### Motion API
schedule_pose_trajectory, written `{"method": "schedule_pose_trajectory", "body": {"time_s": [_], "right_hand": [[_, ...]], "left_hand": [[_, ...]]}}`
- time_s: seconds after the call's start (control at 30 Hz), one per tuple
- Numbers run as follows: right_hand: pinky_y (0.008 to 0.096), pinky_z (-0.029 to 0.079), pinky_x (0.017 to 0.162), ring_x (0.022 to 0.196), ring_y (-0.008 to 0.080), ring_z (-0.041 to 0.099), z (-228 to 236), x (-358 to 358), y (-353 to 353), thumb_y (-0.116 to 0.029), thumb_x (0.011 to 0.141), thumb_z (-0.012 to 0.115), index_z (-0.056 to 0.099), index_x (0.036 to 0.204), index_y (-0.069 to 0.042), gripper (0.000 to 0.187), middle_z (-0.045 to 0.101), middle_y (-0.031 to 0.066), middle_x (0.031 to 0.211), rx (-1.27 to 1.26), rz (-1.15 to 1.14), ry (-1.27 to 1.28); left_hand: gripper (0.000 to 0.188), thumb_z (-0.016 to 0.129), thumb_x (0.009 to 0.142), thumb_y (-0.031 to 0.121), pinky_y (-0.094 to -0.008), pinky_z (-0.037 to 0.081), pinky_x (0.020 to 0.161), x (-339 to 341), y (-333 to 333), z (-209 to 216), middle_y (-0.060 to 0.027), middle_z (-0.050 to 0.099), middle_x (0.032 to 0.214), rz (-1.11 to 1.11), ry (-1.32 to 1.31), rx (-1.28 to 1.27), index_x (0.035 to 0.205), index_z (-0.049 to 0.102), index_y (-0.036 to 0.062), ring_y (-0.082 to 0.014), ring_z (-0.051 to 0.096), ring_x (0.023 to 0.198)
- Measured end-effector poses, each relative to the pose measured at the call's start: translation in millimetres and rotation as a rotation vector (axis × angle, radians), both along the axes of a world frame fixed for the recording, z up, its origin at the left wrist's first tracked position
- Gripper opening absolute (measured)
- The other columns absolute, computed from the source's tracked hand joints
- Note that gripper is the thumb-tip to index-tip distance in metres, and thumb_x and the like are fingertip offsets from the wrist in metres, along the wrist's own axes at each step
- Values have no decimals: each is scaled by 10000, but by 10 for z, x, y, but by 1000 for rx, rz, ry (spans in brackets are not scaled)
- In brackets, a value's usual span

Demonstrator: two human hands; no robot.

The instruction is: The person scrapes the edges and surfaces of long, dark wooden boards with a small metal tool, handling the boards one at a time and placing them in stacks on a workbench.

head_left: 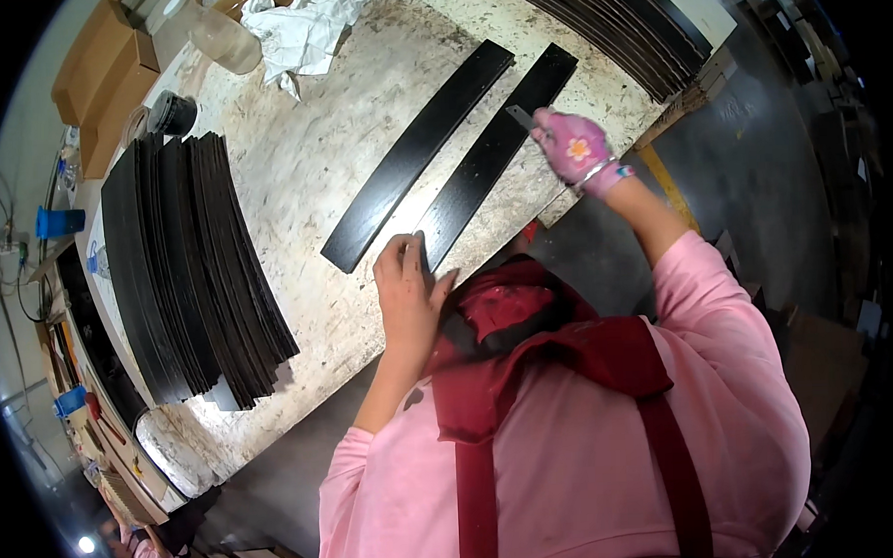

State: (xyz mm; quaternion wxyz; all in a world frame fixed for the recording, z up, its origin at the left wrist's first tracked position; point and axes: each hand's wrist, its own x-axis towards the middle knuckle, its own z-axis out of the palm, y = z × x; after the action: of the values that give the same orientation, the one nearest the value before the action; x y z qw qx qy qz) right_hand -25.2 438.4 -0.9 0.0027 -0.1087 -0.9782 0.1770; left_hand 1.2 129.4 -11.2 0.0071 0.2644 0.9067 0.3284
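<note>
Two long black boards lie side by side, slanting across the worn white tabletop. My bare left hand [405, 285] holds the near end of the right black board [491, 150], fingers along its left edge and thumb at the other side. The left black board [413, 162] lies a small gap away, untouched. In a pink glove with a flower on it, my right hand [574, 149] is closed on a small flat-bladed scraper [519, 115]. Its blade is over the far half of the right board; whether it touches the surface I cannot tell.
At left, a row of stacked dark boards [195, 273] covers the table [315, 323]; another stack [620, 27] is far right. Far left are a black cup [173, 114], a plastic bottle [212, 33], crumpled white cloth [305, 28] and an open cardboard box [100, 80].
</note>
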Motion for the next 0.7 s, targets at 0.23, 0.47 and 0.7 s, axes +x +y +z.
{"method": "schedule_pose_trajectory", "body": {"time_s": [0.23, 0.47, 0.7], "right_hand": [[463, 530, 639, 709, 377, 657, -12, 180, -870, -182, 872, 464, 578, 900, -54, 173, 648, 198, 749, 27, 402, -126], [459, 521, 640, 696, 354, 653, 4, 326, -1132, -166, 870, 491, 569, 908, -70, 130, 646, 174, 736, 133, 557, -185], [449, 511, 595, 606, 346, 631, 3, 383, -1251, -181, 873, 510, 570, 898, -88, 114, 625, 149, 661, 24, 471, -88]], "left_hand": [[737, 798, 672, 108, -411, 411, 930, -37, -80, -223, -182, 513, 1186, 61, 30, 115, 1314, 451, 6, -353, 502, 1060], [954, 839, 631, 173, -396, 414, 914, -83, -147, -273, -157, 572, 1140, 60, 3, 129, 1423, 331, 16, -332, 521, 1016], [969, 834, 588, 100, -398, 412, 836, -96, -144, -259, -157, 553, 1006, 66, 47, 228, 1413, 334, 7, -340, 516, 910]]}}
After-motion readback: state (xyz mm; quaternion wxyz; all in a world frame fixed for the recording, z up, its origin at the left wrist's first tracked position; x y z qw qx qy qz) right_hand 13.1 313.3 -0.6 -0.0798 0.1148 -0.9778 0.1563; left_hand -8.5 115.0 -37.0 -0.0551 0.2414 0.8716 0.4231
